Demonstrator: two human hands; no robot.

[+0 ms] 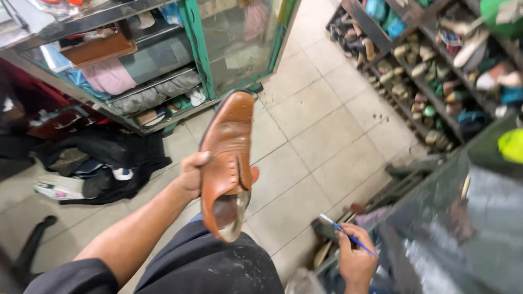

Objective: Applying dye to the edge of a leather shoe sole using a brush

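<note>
The left hand is clamped around a tan leather dress shoe, thumb on the near edge and fingers wrapped behind it, holding it up over the lap with the toe pointing away toward a green-framed glass cabinet and the heel opening facing down. The right hand is low at the right, fingers pinched shut on a thin blue-handled brush that slants across it, white tip up-left. The shoe and brush are well apart. Dark trousers fill the bottom centre. Beige tiled floor lies below; shelves of shoes stand right, and a pile of dark bags sits left.
</note>
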